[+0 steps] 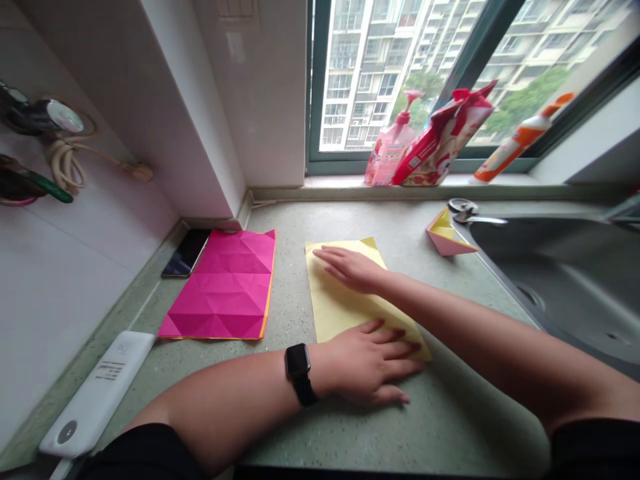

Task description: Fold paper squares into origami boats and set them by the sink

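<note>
A sheet of pale yellow paper [345, 317] lies flat on the speckled counter in front of me. My left hand [370, 363], with a black watch [298, 363] on its wrist, rests palm down with fingers spread over the sheet's near right part. Over the far left part of the paper lies my right hand [350, 268], its fingers stretched out flat. The right forearm crosses above the sheet's right edge. Neither hand grips anything; the palms hide parts of the paper.
Creased magenta paper [220, 287] lies on orange sheets at left, beside a phone [187, 253]. A white device [97, 393] sits nearer. A folded pink-and-yellow paper piece [450, 243] stands by the sink [555, 267]. A pump bottle [393, 150] and red bag [440, 143] stand on the sill.
</note>
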`<state>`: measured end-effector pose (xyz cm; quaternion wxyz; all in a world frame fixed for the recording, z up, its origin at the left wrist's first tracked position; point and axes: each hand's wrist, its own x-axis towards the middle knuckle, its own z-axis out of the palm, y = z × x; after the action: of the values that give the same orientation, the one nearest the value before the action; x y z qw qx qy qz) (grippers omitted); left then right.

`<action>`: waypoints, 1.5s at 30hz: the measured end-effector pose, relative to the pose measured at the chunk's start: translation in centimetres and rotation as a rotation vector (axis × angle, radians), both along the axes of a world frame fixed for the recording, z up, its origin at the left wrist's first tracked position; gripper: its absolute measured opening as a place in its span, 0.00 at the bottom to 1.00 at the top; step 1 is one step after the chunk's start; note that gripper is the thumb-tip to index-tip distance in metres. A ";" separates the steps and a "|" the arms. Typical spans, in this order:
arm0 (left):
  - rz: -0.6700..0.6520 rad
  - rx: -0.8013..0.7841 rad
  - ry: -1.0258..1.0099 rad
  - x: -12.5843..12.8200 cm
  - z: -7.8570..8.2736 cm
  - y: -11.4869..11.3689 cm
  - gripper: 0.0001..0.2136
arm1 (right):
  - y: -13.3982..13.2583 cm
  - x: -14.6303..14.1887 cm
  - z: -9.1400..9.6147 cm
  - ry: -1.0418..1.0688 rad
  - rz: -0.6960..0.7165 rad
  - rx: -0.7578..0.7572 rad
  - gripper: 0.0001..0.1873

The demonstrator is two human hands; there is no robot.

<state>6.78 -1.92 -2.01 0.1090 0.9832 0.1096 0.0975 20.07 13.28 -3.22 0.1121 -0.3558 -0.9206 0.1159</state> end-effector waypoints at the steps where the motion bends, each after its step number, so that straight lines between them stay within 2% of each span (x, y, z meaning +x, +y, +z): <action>1: -0.001 -0.001 -0.011 0.0 -0.1 0.0 0.30 | -1.6 1.1 -0.4 -0.013 0.107 0.000 0.31; 3: -0.002 -0.003 -0.032 0.0 -0.3 -0.1 0.30 | -4.0 2.9 -1.4 -0.048 0.194 0.017 0.32; 6: -0.007 -0.003 -0.037 0.0 -0.5 -0.1 0.30 | -4.7 4.5 -2.4 -0.102 0.127 0.041 0.39; 9: -0.006 -0.025 -0.014 0.0 -0.4 -0.1 0.29 | -1.9 5.1 -2.9 -0.139 -0.014 0.071 0.40; 16: 0.002 -0.071 -0.002 -0.2 -0.7 0.0 0.29 | 7.6 5.9 -2.5 -0.214 -0.378 -0.003 0.42; 19: -0.007 -0.081 -0.017 -0.3 -0.8 0.1 0.29 | 9.8 6.3 -2.0 -0.163 -0.602 -0.027 0.44; 22: -0.014 -0.102 -0.051 -0.4 -0.9 0.2 0.28 | 10.4 6.8 -1.3 -0.028 -0.766 -0.003 0.45; 25: -0.016 -0.132 -0.073 -0.4 -0.9 0.3 0.26 | 9.0 7.4 -0.7 -0.011 -0.764 0.002 0.42; 28: 0.014 -0.149 -0.100 -0.3 -0.8 0.3 0.29 | 5.9 8.1 -0.4 -0.078 -0.703 -0.020 0.40; 33: 0.202 -0.113 -0.148 -0.4 -0.3 0.4 0.30 | -0.9 8.5 -1.1 -0.234 -0.622 0.002 0.38; 36: 0.305 -0.039 -0.112 -0.4 0.2 0.1 0.27 | -3.7 8.0 -1.4 -0.298 -0.584 0.010 0.38; 39: 0.383 0.044 -0.042 -0.3 0.9 -0.7 0.21 | -4.8 7.4 -1.4 -0.292 -0.639 0.002 0.38; 45: 0.442 0.087 0.063 -1.3 1.1 -2.7 0.23 | -4.2 7.4 -1.0 -0.233 -0.650 -0.021 0.39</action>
<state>5.46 -4.64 -0.87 0.0388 0.9417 0.3212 0.0928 27.49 9.07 -4.25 0.0337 -0.6424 -0.7645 0.0423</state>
